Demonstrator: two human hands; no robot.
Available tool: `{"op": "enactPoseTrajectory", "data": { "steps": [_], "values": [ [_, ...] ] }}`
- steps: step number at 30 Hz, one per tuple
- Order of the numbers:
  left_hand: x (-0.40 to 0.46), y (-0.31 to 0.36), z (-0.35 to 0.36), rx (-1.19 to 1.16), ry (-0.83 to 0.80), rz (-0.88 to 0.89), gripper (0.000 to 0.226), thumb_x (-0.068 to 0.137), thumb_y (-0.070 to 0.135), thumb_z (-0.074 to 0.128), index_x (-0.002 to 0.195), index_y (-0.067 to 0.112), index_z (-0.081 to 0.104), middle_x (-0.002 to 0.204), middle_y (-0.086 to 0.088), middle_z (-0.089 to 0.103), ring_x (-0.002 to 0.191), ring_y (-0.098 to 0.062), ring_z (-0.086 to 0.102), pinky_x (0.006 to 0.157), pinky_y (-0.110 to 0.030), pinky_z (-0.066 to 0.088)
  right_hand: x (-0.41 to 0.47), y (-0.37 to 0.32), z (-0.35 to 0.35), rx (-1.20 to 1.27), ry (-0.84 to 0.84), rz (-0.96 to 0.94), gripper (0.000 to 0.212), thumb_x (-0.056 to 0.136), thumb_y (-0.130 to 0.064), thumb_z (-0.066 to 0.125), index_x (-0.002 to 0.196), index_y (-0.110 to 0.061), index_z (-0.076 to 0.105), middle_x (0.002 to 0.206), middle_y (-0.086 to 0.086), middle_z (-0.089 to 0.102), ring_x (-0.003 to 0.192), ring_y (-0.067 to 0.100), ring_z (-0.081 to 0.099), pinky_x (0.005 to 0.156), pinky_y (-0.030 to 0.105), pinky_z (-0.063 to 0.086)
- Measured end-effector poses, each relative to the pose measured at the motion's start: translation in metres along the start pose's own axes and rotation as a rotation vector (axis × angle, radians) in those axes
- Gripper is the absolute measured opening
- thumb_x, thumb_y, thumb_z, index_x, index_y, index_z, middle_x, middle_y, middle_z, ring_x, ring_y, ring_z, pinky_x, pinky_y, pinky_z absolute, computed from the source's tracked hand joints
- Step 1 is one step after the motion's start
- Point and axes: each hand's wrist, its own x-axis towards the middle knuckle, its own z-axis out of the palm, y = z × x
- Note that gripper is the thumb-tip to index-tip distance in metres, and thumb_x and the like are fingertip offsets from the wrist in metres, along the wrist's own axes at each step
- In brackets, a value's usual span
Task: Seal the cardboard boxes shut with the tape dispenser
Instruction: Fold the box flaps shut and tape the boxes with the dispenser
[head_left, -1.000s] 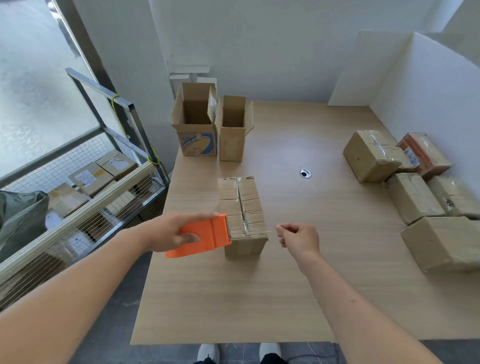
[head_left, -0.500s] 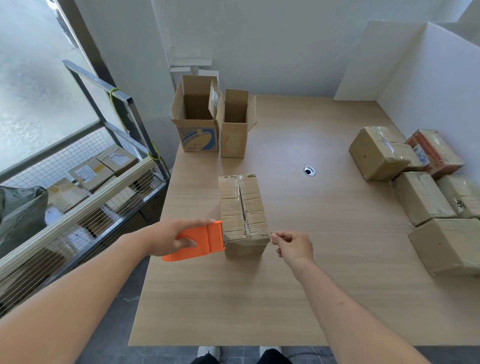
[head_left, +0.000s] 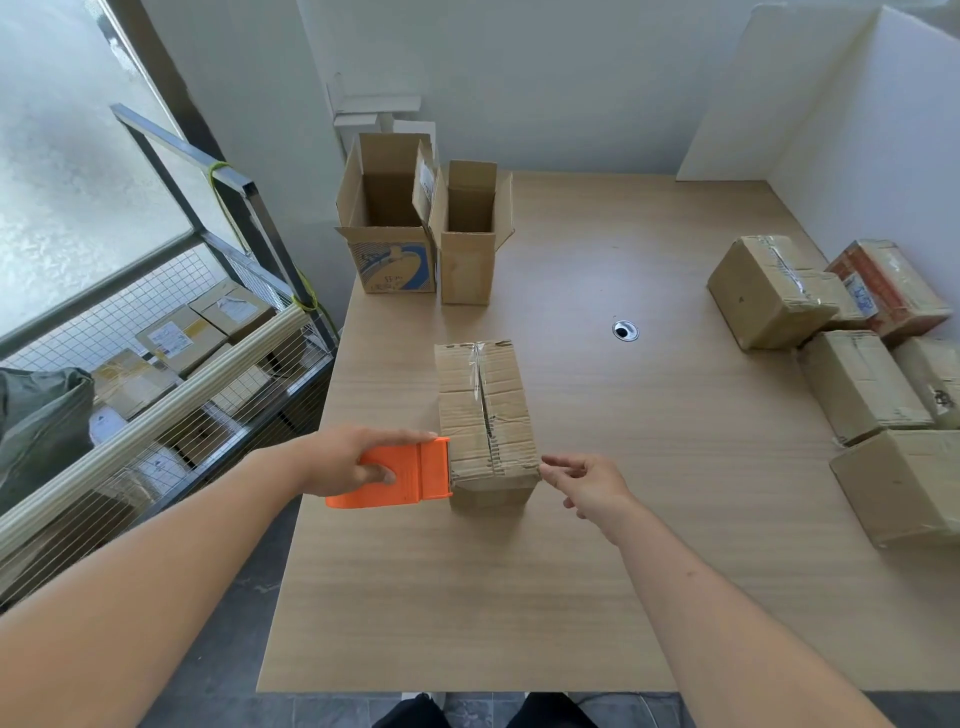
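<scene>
closed cardboard box (head_left: 485, 415) lies on the wooden table (head_left: 597, 571), flaps down, clear tape along its centre seam. left hand (head_left: 349, 460) grips the orange tape dispenser (head_left: 402, 475), fingers curled round it, its front edge touching the box's near left corner. right hand (head_left: 589, 483) sits at the box's near right corner, thumb and forefinger pinched narrow; whether they hold tape cannot be told. two open boxes (head_left: 415, 223) stand beyond the box; sealed boxes (head_left: 857, 374) lie well to its right.

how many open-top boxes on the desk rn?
2. A wider open cardboard box with blue print stands at the far left corner of the wooden desk; a narrower plain open cardboard box stands right beside it. Nothing seems hidden behind them.
</scene>
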Motion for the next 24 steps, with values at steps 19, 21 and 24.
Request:
{"op": "enactPoseTrajectory", "data": {
  "steps": [19, 21, 24],
  "values": [
    [0.004, -0.012, 0.018, -0.147, 0.072, 0.079, 0.069, 0.100, 0.027, 0.064, 0.142, 0.070, 0.030, 0.148, 0.018, 0.043, 0.132, -0.013, 0.043, 0.106, -0.032, 0.040, 0.005, -0.033, 0.036, -0.631, -0.048, -0.747, 0.024, 0.073, -0.006, 0.080, 0.078, -0.028, 0.073, 0.079, -0.013, 0.056, 0.073, 0.006, 0.055, 0.066, 0.031, 0.050],
    [-0.001, -0.021, 0.020, -0.163, 0.070, 0.098, 0.069, 0.100, 0.028, 0.064, 0.143, 0.069, 0.030, 0.151, 0.022, 0.041, 0.134, -0.010, 0.042, 0.106, -0.030, 0.039, 0.006, -0.034, 0.036, -0.622, -0.048, -0.726, 0.024, 0.073, -0.005, 0.081, 0.076, -0.028, 0.073, 0.078, -0.012, 0.057, 0.071, 0.002, 0.054, 0.065, 0.028, 0.046],
    [-0.014, -0.039, 0.016, -0.155, 0.045, 0.083, 0.068, 0.100, 0.026, 0.064, 0.142, 0.069, 0.031, 0.143, 0.034, 0.040, 0.131, -0.006, 0.042, 0.102, -0.025, 0.038, 0.007, -0.031, 0.040, -0.617, -0.017, -0.746, 0.025, 0.073, -0.006, 0.084, 0.070, -0.026, 0.069, 0.072, -0.018, 0.051, 0.067, -0.006, 0.050, 0.061, 0.025, 0.039]
  ]
}}
